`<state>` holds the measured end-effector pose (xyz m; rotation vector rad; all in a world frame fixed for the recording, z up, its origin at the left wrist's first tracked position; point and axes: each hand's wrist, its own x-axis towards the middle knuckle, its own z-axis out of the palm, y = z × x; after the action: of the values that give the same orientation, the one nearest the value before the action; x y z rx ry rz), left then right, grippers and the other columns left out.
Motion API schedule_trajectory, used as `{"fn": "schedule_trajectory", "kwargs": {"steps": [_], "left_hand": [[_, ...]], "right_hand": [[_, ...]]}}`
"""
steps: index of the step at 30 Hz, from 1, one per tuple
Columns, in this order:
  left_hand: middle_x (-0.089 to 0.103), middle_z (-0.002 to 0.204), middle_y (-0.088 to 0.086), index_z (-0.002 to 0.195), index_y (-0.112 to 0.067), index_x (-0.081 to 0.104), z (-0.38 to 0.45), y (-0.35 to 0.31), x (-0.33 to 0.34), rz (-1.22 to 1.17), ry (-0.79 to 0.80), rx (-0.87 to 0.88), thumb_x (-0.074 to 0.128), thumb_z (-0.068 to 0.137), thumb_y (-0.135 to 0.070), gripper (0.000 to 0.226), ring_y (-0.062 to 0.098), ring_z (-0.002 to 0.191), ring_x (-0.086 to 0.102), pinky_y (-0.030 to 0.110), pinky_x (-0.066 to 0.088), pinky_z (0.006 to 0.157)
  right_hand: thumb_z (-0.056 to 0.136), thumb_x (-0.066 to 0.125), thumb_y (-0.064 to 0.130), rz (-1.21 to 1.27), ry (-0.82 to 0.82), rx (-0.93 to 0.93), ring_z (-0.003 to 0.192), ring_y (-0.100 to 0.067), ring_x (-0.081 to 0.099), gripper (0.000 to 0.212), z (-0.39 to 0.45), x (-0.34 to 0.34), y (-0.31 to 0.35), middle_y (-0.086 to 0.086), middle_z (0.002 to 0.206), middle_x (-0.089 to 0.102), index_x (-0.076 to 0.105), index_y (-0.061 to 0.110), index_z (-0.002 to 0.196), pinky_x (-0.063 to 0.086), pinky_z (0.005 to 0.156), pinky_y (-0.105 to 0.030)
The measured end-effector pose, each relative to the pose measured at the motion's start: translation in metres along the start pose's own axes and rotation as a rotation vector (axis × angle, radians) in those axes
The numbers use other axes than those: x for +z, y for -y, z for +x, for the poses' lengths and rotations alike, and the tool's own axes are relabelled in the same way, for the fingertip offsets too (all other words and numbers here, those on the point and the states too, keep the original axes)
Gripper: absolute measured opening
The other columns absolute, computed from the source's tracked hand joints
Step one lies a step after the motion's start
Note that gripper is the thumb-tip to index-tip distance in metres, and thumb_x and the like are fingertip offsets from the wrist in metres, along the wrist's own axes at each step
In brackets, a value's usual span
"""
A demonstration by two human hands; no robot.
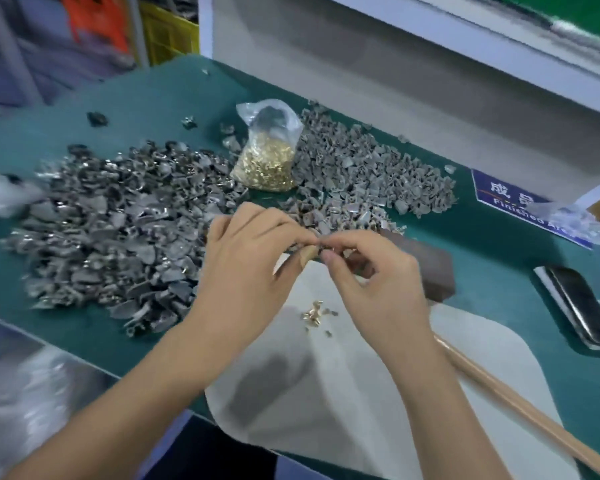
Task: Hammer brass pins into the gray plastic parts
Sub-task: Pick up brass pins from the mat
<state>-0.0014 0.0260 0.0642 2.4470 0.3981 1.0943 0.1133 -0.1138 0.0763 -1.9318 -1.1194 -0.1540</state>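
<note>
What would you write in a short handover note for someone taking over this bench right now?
Left hand and right hand together pinch a small gray part above the white mat. Loose brass pins lie on the mat; the bag of pins stands between two gray piles. The mallet lies unused beside the right hand. Whether this part's pin is seated is unclear; hammering remains.

The table [153,98] is dark green, with a pale grey mat [326,393] on it. Gold pins fill a clear bag [267,147]; a few gold pins [314,313] lie on the mat. The plastic parts [371,174] are grey, the mallet [426,271] has a brown head, and the sign [513,202] is blue with white lettering
</note>
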Motion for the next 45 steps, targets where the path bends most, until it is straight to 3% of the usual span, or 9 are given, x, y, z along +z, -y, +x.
{"fn": "schedule_trajectory", "kwargs": {"steps": [6,16,26,29,32,35,39,42,45], "left_hand": [[0.068,0.102,-0.016,0.099,-0.032,0.075,-0.041,0.064,-0.045,0.191,-0.033,-0.259,0.079,0.086,-0.030,0.014,0.016,0.104,0.055,0.032,0.031,0.084],[0.065,0.105,-0.017,0.105,-0.034,0.073,-0.054,0.093,-0.067,0.198,-0.026,-0.415,0.076,0.087,-0.037,0.019,0.016,0.109,0.051,0.031,0.027,0.086],[0.067,0.109,-0.012,0.109,-0.029,0.073,-0.042,0.056,-0.037,0.163,-0.030,-0.184,0.069,0.093,-0.036,0.018,0.019,0.108,0.055,0.037,0.036,0.088],[0.065,0.111,-0.011,0.115,-0.027,0.071,-0.042,0.034,-0.015,0.017,0.117,-0.101,0.059,0.100,-0.037,0.021,0.018,0.106,0.055,0.036,0.039,0.088],[0.063,0.112,-0.010,0.120,-0.027,0.070,-0.049,0.018,0.007,-0.075,0.298,-0.077,0.060,0.101,-0.027,0.022,0.015,0.109,0.055,0.028,0.040,0.091],[0.063,0.112,-0.008,0.123,-0.023,0.069,-0.053,0.008,0.023,-0.132,0.385,-0.135,0.062,0.099,-0.020,0.025,0.018,0.107,0.055,0.040,0.049,0.092],[0.062,0.110,-0.008,0.126,-0.019,0.067,-0.055,0.006,0.032,-0.173,0.405,-0.142,0.053,0.105,-0.024,0.026,0.018,0.106,0.054,0.046,0.050,0.090],[0.061,0.111,-0.011,0.128,-0.019,0.065,-0.057,0.010,0.034,-0.205,0.399,-0.180,0.054,0.105,-0.019,0.026,0.014,0.107,0.053,0.042,0.049,0.092],[0.059,0.112,-0.018,0.127,-0.026,0.064,-0.054,0.010,0.036,-0.231,0.387,-0.222,0.048,0.105,-0.032,0.028,0.004,0.107,0.054,0.026,0.049,0.091]], "right_hand": [[0.092,0.074,0.020,0.014,0.258,-0.085,0.074,-0.008,0.055,0.010,0.030,0.081,0.034,0.013,0.097,0.061,0.073,0.028,0.098,0.049,0.068,-0.031],[0.093,0.069,0.029,-0.097,0.382,-0.089,0.092,-0.003,0.058,0.012,0.053,0.139,0.045,0.017,0.095,0.060,0.073,0.039,0.099,0.054,0.078,-0.040],[0.095,0.068,0.028,-0.135,0.256,0.030,0.077,-0.002,0.058,0.011,0.036,0.058,-0.007,0.022,0.094,0.069,0.075,0.036,0.099,0.053,0.072,-0.036],[0.093,0.070,0.027,-0.208,0.219,0.087,0.074,-0.008,0.058,0.011,0.016,0.016,-0.032,0.024,0.090,0.070,0.075,0.036,0.096,0.053,0.070,-0.037],[0.091,0.073,0.024,-0.283,0.285,0.092,0.087,-0.010,0.056,0.011,-0.006,-0.019,-0.050,0.023,0.088,0.070,0.077,0.034,0.094,0.050,0.081,-0.038],[0.089,0.077,0.018,-0.267,0.365,0.070,0.091,-0.014,0.058,0.011,-0.022,-0.035,-0.060,0.017,0.090,0.072,0.079,0.027,0.095,0.048,0.087,-0.038],[0.087,0.080,0.023,-0.233,0.398,0.058,0.087,-0.018,0.058,0.010,-0.031,-0.029,-0.063,0.014,0.089,0.072,0.080,0.027,0.097,0.050,0.083,-0.046],[0.085,0.080,0.039,-0.267,0.371,0.017,0.087,-0.017,0.057,0.011,-0.032,-0.021,-0.062,0.016,0.085,0.068,0.078,0.032,0.094,0.045,0.081,-0.044],[0.089,0.075,0.039,-0.411,0.335,-0.103,0.087,-0.015,0.055,0.007,-0.033,-0.014,-0.059,0.015,0.081,0.065,0.077,0.032,0.089,0.038,0.079,-0.041]]}}
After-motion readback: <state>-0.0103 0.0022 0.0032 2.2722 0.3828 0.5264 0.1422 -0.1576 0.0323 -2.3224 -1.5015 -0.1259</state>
